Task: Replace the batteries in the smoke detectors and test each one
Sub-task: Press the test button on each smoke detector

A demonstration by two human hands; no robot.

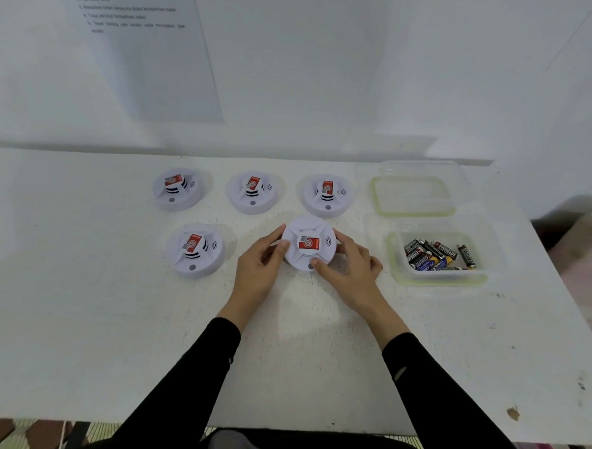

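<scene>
Several white round smoke detectors with red labels lie on the white table [77, 316]. Three form a back row: left detector [177, 188], middle detector [252, 191], right detector [327, 194]. A fourth detector [196, 249] sits front left. The fifth detector [308, 242] is in the middle, held from both sides. My left hand [260, 262] grips its left rim. My right hand [349, 265] grips its right rim, thumb on the front edge near the grey button. A clear plastic box [437, 278] to the right holds several black batteries [437, 255].
An empty clear container or lid [412, 210] lies behind the battery box. A printed instruction sheet [136, 44] hangs on the wall at the back left. The table's right edge runs diagonally past the boxes, with pink cloth [584, 267] beyond it.
</scene>
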